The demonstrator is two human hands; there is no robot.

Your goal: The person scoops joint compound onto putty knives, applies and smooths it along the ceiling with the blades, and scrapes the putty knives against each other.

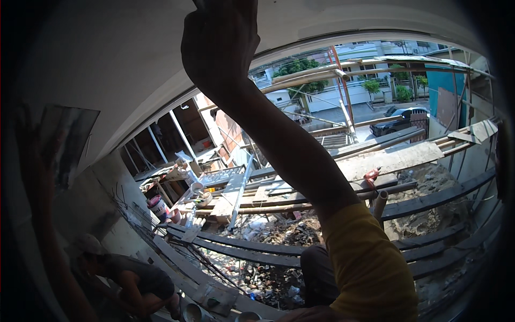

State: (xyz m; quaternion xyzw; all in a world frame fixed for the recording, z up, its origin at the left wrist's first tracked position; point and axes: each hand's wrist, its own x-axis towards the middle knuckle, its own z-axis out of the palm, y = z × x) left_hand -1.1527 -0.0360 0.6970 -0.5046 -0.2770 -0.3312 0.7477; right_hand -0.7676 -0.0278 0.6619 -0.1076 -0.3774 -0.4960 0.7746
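Note:
My right hand point(219, 48) is raised at the top of the view, its arm in a yellow sleeve. The fingers are closed in a fist close to the pale ceiling point(134, 48). A dark bit shows at the top edge by the fist, but its kind is cut off. At the far left, in shadow, my left hand point(33, 142) grips a flat, roughly rectangular plate point(78, 134) with a grey, smeared, metal-like face. That plate is held up near the pale wall and ceiling surface.
Lower left, another person point(134, 279) in a cap crouches near round containers point(194, 312). Wooden planks point(241, 252) span above rubble point(268, 279). A red power drill point(372, 174) lies on boards beside a bamboo pole point(380, 206). Buckets point(156, 204) stand left; scaffolding poles point(343, 102) cross outside.

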